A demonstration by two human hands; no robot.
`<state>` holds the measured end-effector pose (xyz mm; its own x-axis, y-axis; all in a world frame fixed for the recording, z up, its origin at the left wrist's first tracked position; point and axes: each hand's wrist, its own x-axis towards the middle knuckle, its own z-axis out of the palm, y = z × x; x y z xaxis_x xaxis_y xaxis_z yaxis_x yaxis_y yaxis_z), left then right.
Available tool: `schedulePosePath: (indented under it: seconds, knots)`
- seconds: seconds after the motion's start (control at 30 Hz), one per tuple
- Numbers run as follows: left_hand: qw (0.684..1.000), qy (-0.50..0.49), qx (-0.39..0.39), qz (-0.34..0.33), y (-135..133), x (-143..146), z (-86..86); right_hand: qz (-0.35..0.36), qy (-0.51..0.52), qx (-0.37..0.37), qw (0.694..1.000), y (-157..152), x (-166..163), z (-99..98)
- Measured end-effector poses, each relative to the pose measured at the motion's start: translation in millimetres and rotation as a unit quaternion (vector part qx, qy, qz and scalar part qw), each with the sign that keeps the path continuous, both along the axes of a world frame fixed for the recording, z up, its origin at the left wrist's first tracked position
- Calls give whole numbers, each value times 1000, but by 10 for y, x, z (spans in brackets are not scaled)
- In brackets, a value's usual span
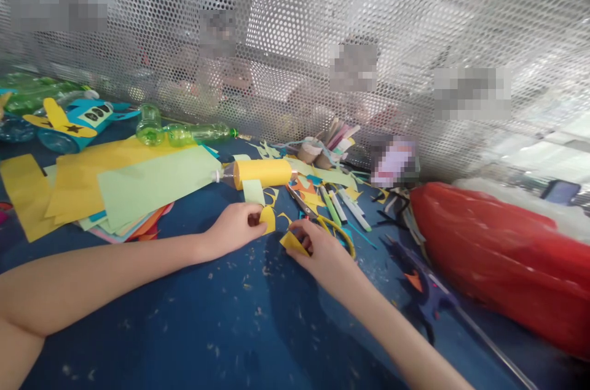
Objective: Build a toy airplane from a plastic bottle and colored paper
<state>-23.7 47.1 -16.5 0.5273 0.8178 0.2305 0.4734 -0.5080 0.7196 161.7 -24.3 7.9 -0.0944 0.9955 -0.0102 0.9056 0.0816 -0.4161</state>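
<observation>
My left hand is closed in a pinch on a small yellow paper piece just above the blue table. My right hand is closed on another yellow paper scrap, a short way to the right. Just behind the hands lies a plastic bottle wrapped in yellow paper, on its side, with a pale green strip hanging from it. Yellow-handled scissors lie beside my right hand.
A stack of coloured paper sheets lies at the left, with a blue bottle aeroplane and green bottles behind. Markers and paper scraps sit at centre right. A red plastic bag fills the right. A perforated metal screen walls the back.
</observation>
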Motion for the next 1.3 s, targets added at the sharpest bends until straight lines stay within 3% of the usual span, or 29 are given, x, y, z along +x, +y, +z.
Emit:
schedulePosePath:
  seconds: [0.33,0.6,0.83,1.3]
  knots:
    - [1000,-1,-14,4,-30,-8,38,-12,255,-29,966,16,97,-47]
    - [999,25,-4,-20,-102,12,82,-76,365,-67,925,6,57,-149]
    - [999,26,5,-22,-91,9,76,-87,377,-41,921,29,6,-247]
    - [1000,12,-3,-28,-80,4,51,-95,368,-36,924,16,-48,-225]
